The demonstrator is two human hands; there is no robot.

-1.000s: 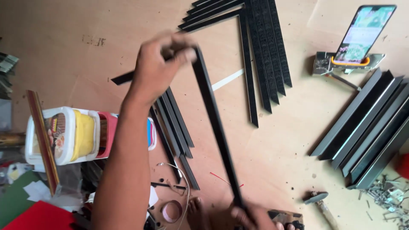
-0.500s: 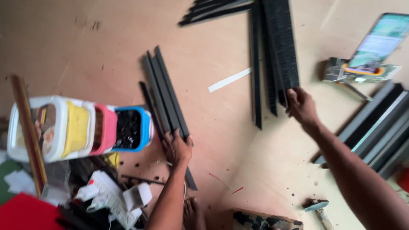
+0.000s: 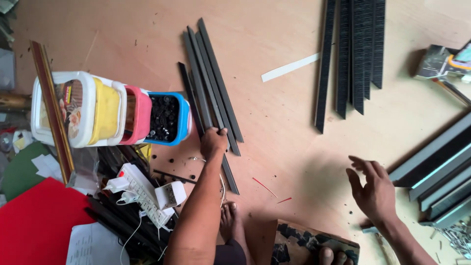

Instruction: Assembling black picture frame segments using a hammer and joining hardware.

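**A:** What is your left hand (image 3: 214, 142) doing in the head view?

**B:** You are pressing it down on the bundle of grey strips (image 3: 212, 91) lying on the plywood floor (image 3: 274, 122), fingers curled over their lower ends and gripping them. The strips are fanning up and away from you, side by side and touching.

**A:** And your right hand (image 3: 374, 189)?

**B:** It is hovering above the floor, fingers spread and released, grasping nothing. It is sitting just beside the stack of grey metal profiles (image 3: 436, 172) at the right edge, not touching them as far as I can tell.

**A:** What is crowding you on the left?

**B:** Three tubs are lying in a row just beside the strips: a white and yellow one (image 3: 78, 110), a pink one (image 3: 137, 115), and a blue one (image 3: 169, 118) holding small black parts. A wooden moulding stick (image 3: 51, 108) is leaning across the white tub. Below them a white power strip (image 3: 140, 189) with plugs is lying among black pieces, next to red sheets (image 3: 37, 221).

**A:** And further out?

**B:** A set of black strips (image 3: 355, 54) is lying near the top right, well apart from both hands, with a white strip (image 3: 290, 67) between them and the grey bundle. Your bare foot (image 3: 228, 223) is resting by your left forearm, and a dark patterned block (image 3: 304, 243) is sitting at the bottom edge.
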